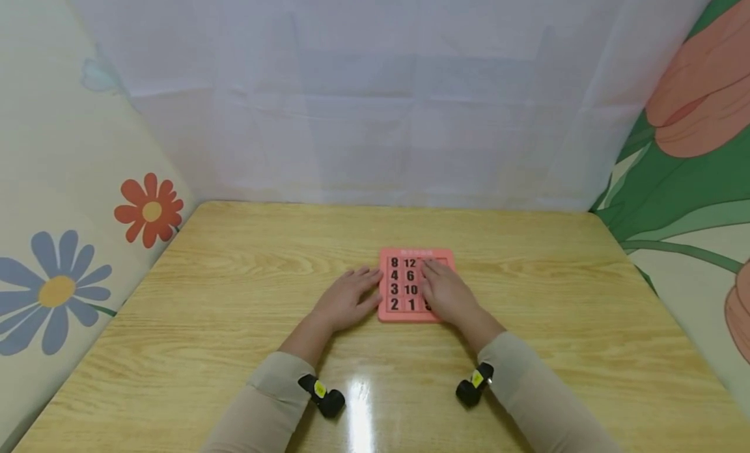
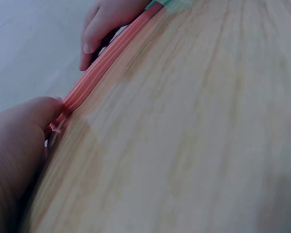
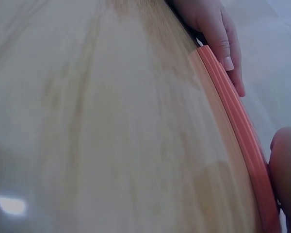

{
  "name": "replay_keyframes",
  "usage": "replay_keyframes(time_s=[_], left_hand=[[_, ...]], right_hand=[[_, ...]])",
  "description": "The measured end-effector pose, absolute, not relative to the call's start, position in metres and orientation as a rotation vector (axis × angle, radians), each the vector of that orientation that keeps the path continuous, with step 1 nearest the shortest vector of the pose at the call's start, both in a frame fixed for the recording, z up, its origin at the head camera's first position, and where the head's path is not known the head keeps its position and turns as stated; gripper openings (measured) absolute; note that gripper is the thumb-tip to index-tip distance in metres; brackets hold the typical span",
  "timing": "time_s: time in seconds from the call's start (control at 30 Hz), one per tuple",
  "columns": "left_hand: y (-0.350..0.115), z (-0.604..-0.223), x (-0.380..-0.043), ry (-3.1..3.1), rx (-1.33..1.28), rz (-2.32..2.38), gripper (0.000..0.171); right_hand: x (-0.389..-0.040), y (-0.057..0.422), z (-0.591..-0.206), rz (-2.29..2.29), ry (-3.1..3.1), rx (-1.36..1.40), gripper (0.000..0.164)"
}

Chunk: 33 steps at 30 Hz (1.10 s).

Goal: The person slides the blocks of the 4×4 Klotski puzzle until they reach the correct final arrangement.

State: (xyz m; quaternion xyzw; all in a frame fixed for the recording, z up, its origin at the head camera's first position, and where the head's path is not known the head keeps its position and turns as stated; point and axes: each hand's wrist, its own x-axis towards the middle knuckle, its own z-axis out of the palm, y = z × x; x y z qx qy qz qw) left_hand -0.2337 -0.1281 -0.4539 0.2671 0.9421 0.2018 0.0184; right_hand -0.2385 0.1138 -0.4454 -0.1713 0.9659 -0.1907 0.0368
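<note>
A pink number slide puzzle (image 1: 416,317) lies flat on the table, its black-numbered tiles showing in the left columns. My left hand (image 1: 348,300) rests at the puzzle's left edge, fingers extended and thumb touching the frame. In the left wrist view that thumb (image 2: 48,109) lies right at the pink rim. My right hand (image 1: 448,293) reaches over the right side of the puzzle, fingertips on the tiles. It hides much of the right columns. The right wrist view shows the puzzle's side edge (image 3: 237,119) low against the table.
The wood-grain table (image 1: 263,238) extends around the puzzle and ends at a pale cloth backdrop (image 1: 375,134). Flower-printed panels (image 1: 58,179) stand on both sides. Each sleeve carries a small black wrist camera (image 1: 329,401).
</note>
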Motion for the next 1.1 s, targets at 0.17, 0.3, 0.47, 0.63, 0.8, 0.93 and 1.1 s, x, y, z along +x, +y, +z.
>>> replay_keyframes(time_s=[0.17, 0.3, 0.47, 0.63, 0.8, 0.93, 1.1], left_hand=[[-0.128, -0.454, -0.234, 2.925, 0.827, 0.626, 0.058], [-0.129, -0.455, -0.234, 2.925, 0.828, 0.636, 0.058], [-0.128, -0.455, -0.235, 2.925, 0.826, 0.634, 0.058], [-0.128, -0.456, -0.235, 2.927, 0.823, 0.623, 0.058], [-0.128, -0.455, -0.235, 2.93, 0.825, 0.61, 0.058], [-0.129, -0.455, -0.235, 2.927, 0.828, 0.621, 0.058], [-0.129, -0.455, -0.234, 2.926, 0.829, 0.63, 0.058]], right_hand=[[-0.239, 0.118, -0.446, -0.57, 2.962, -0.495, 0.052], [-0.24, 0.12, -0.447, -0.555, 2.967, -0.476, 0.053], [-0.239, 0.123, -0.446, -0.562, 2.965, -0.468, 0.053], [-0.238, 0.129, -0.446, -0.564, 2.969, -0.474, 0.053], [-0.238, 0.133, -0.447, -0.581, 2.97, -0.482, 0.052], [-0.238, 0.134, -0.447, -0.589, 2.968, -0.482, 0.052], [-0.239, 0.131, -0.445, -0.6, 2.99, -0.492, 0.051]])
